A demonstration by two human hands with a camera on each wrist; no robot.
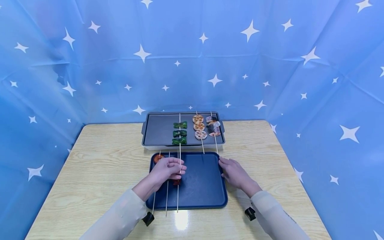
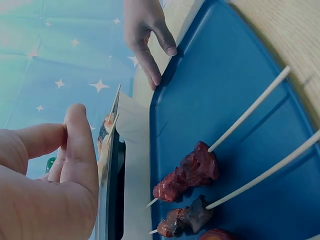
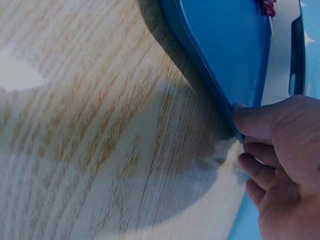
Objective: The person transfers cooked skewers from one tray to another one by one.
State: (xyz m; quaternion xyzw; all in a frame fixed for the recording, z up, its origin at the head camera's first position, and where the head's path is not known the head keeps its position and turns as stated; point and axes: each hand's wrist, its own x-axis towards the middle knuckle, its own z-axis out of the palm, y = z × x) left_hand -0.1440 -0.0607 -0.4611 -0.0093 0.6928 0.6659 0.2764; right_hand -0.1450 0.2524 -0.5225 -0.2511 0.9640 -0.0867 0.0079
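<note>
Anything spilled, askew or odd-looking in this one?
Nothing stands out. No spill or damage shows on the table, blue tray or griddle. The left hand pinches the green-piece skewer; the right hand grips the tray's edge. Some skewer sticks overhang the tray's near edge, but that looks ordinary rather than askew.

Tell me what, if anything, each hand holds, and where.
Left hand: green skewer, by its bare lower stick. Right hand: blue tray, by its rim near the far right corner.
</note>
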